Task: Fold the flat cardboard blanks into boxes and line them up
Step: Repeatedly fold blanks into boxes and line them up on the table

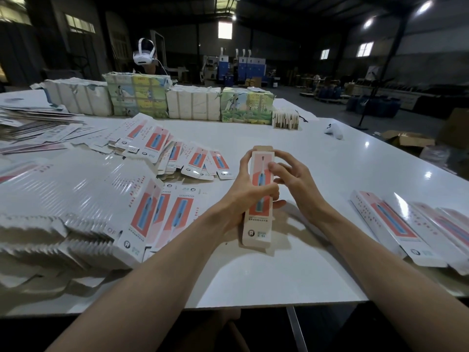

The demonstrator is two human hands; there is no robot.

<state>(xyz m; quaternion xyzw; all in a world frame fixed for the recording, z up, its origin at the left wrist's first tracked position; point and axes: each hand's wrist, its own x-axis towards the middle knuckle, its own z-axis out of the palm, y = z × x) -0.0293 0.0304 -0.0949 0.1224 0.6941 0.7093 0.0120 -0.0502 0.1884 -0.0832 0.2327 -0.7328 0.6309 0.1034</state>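
1. My left grip is closed around the middle of the box, with the fingers curled on it. My right grip pinches the upper right edge of the same box.
2. I hold the box in the air over the desk, almost upright, directly in front of me.
3. The brown flap at the top end looks not tucked in, so I judge that this end is not closed yet.
4. If my left grip squeezes too strongly, the thin walls can dent, or the box can fall flat again.
5. If I push the flap in crooked, it can crease or tear, and then it will not stay closed.
6. My left forearm is near the fanned stack of flat blanks; a wide movement can make it slide.
7. Count: one box in my hands. The finished boxes at my right are at least four, and their row leaves the picture.
8. The flat blanks, in the stack and in the loose heap, are too many to count.
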